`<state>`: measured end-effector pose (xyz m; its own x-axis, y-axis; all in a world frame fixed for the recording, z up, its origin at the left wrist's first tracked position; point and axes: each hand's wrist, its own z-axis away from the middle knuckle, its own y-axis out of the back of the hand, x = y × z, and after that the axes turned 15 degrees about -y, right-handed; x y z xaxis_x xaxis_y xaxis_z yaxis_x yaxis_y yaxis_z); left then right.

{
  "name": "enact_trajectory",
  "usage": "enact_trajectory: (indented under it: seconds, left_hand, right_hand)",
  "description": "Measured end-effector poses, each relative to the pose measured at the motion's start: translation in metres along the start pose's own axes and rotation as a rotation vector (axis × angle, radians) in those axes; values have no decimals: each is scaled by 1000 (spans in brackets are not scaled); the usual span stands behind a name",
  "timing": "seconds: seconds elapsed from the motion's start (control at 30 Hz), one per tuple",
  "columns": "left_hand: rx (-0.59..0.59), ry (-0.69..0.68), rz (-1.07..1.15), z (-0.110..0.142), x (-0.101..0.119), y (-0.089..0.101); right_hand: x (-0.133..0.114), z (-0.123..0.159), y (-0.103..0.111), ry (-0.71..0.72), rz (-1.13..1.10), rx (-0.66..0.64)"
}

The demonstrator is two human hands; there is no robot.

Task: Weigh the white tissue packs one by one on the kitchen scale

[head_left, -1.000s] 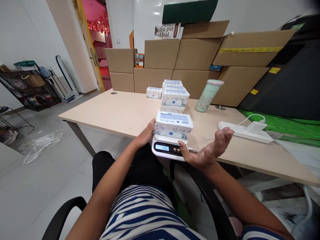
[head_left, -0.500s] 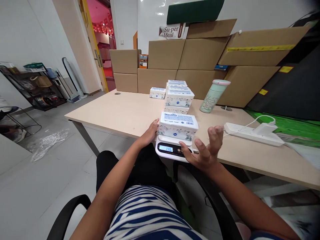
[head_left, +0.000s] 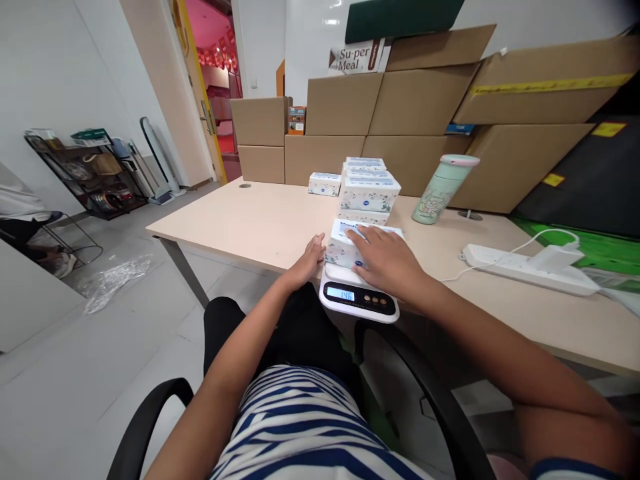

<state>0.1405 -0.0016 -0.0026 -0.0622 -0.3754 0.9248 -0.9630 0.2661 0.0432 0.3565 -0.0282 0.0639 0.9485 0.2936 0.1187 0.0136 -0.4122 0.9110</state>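
Note:
A white digital kitchen scale [head_left: 358, 302] sits at the table's front edge, its lit display reading about 146. On its platform rests a white tissue pack [head_left: 342, 253] with a leaf print and blue lettering. My right hand [head_left: 390, 260] reaches over the pack's right part, fingers spread across the top and thumb by the front face; it hides that side. Just left of the pack, my left hand [head_left: 307, 262] rests at the table edge with fingers extended, holding nothing. Behind the scale stand several stacked tissue packs [head_left: 369, 193], with a single tissue pack [head_left: 324, 184] to their left.
A mint-green tumbler [head_left: 440, 190] stands right of the stack. Further right lies a white power strip [head_left: 530, 268] with a plugged-in adapter and cable. Cardboard boxes [head_left: 333, 107] line the table's back. A chair armrest [head_left: 425, 393] is beside my right arm.
My right hand has moved from the scale's button area up and over the tissue pack. My left hand stays beside the pack. The view has shifted slightly; the display reading looks the same.

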Motion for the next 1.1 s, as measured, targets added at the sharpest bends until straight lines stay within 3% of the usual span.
enact_trajectory:
  seconds: [0.07,0.2,0.53,0.83,1.1]
  left_hand:
    - [-11,4,-15,0,-1,1]
    - [-23,13,-37,2,1,2]
    - [-21,18,-48,7,8,2]
    - [-72,-13,-60,9,-1,5]
    - [-107,-43,-139,11,3,6]
  right_hand:
    - [1,-13,1,-53,43,-91]
    - [3,-30,4,-115,112,-150]
    - [10,-57,4,-163,238,-190]
    - [-5,-66,9,-199,271,-202]
    - [-6,-80,-1,-209,252,-190]
